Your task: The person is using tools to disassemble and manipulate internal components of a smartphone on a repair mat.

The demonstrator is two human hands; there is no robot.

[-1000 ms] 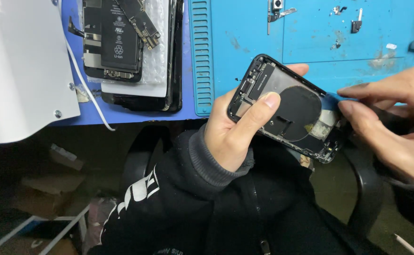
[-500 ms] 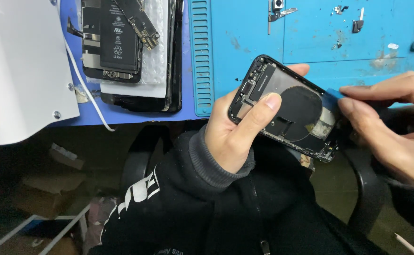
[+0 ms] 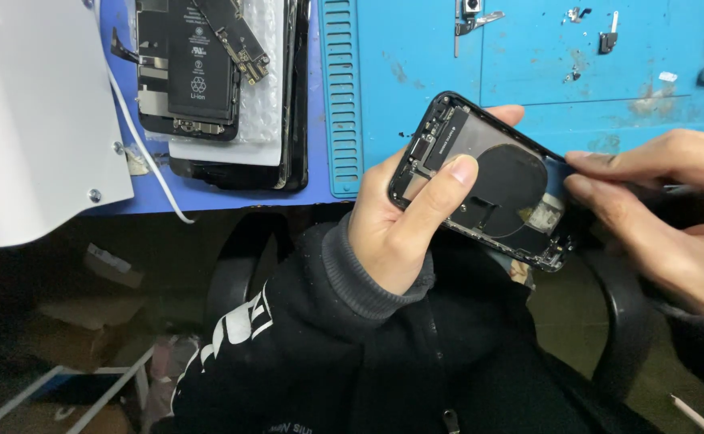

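Two hands: both yours, both on one opened phone housing point(image 3: 488, 189), held just off the near edge of the blue mat point(image 3: 528, 88).
Left hand point(image 3: 404, 217): you grip the housing from its left side, fingers wrapped behind it, thumb point(image 3: 448, 181) pressed flat on the inner face beside the round black coil point(image 3: 508, 181).
Right hand point(image 3: 665, 217): your thumb and forefinger are pinched together at the housing's right edge; they seem to hold a thin blue strip, though the view is too tight there to be sure.
Housing: one, black-framed, tilted, its open inside facing you, top end toward the mat.
Mat: one, with a ribbed strip on its left side and about five small loose parts point(image 3: 609, 38) scattered along the far edge.
Far left: one stack of opened phones point(image 3: 223, 88), the top one showing one black battery point(image 3: 197, 68) and one long circuit board point(image 3: 235, 36).
Beside the stack: one white cable point(image 3: 147, 161) and one white panel point(image 3: 30, 120).
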